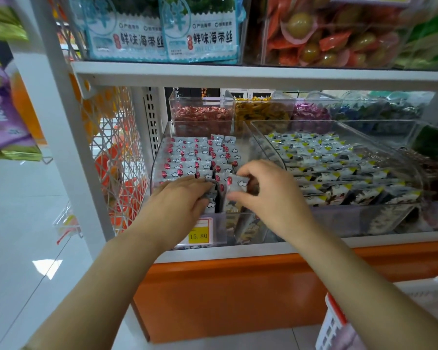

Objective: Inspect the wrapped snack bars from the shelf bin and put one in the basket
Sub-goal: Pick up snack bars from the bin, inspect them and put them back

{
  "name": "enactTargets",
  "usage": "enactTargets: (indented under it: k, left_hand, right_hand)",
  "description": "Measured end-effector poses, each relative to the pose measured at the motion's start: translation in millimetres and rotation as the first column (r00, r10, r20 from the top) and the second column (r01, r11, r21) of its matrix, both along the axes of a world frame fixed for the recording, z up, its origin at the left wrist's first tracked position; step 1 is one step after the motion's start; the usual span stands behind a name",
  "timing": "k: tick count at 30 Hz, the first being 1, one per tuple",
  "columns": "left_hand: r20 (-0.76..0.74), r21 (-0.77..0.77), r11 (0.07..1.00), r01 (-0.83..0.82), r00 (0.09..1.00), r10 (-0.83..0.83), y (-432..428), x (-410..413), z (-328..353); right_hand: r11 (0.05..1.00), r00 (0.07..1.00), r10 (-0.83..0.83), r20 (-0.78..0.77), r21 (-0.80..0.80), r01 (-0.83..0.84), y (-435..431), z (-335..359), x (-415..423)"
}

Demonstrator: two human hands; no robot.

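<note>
A clear shelf bin (159, 157) holds several rows of grey-and-white wrapped snack bars (187, 155) with red dots and cloud prints. My right hand (268, 193) pinches one such snack bar (235, 185) between thumb and fingers, lifted slightly above the front rows. My left hand (177, 198) reaches into the bin's front, with its fingers curled round bars (210, 198) standing there. The white basket with a red rim (334, 322) sits low at the bottom right, mostly cut off by the frame.
A second clear bin (415, 168) of yellow-marked bars stands to the right. Behind are small bins of foil candies (202, 114). A yellow price tag (199, 233) reads 15.80. The upper shelf (238, 72) overhangs. A white wire rack (116, 152) stands at the left.
</note>
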State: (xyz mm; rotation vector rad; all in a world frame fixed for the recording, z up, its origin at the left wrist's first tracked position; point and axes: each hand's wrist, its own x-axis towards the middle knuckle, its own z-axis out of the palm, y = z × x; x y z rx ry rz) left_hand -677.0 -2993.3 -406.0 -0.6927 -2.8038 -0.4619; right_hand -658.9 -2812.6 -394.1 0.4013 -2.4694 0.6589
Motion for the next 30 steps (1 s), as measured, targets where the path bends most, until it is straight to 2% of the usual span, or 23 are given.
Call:
enactTargets:
  k: [2, 4, 7, 10, 15, 17, 21, 23, 30]
  left_hand:
    - [0.008, 0.035, 0.999, 0.009, 1.0, -0.01, 0, 1, 1]
    - [0.012, 0.063, 0.998, 0.021, 1.0, -0.022, 0, 1, 2]
    - [0.017, 0.089, 0.996, 0.023, 1.0, -0.025, 0, 1, 2]
    - [0.027, 0.117, 0.993, 0.02, 0.999, -0.023, 0, 1, 3]
    - [0.043, 0.182, 0.983, 0.02, 0.999, -0.029, 0, 0, 6]
    - [0.028, 0.182, 0.983, 0.02, 0.999, -0.025, 0, -1, 7]
    - [0.003, 0.211, 0.977, 0.034, 0.999, -0.035, 1, 0, 9]
    - [-0.002, 0.223, 0.974, 0.034, 0.999, -0.034, 0, -1, 10]
    - [-0.034, 0.247, 0.966, 0.08, 0.997, -0.073, 5, 1, 14]
  right_hand:
    - [0.995, 1.0, -0.031, -0.006, 0.09, 0.031, -6, -3, 0]
    - [0.966, 0.999, -0.043, -0.006, 0.256, 0.043, -10, -5, 0]
    - [0.92, 0.999, 0.004, 0.042, 0.391, -0.02, -10, -8, -1]
    - [0.935, 0.998, 0.026, 0.064, 0.351, -0.046, -7, -4, -5]
    - [0.985, 0.999, 0.011, 0.048, 0.169, -0.019, -5, 9, -25]
    - [0.978, 0.999, -0.027, 0.031, 0.206, 0.02, -7, 15, -35]
    - [0.905, 0.993, -0.083, 0.088, 0.423, 0.038, -13, 18, -46]
    - [0.887, 0.991, -0.081, 0.103, 0.461, 0.024, -14, 17, -46]
    - [0.956, 0.999, 0.019, 0.051, 0.293, -0.033, -11, 14, -37]
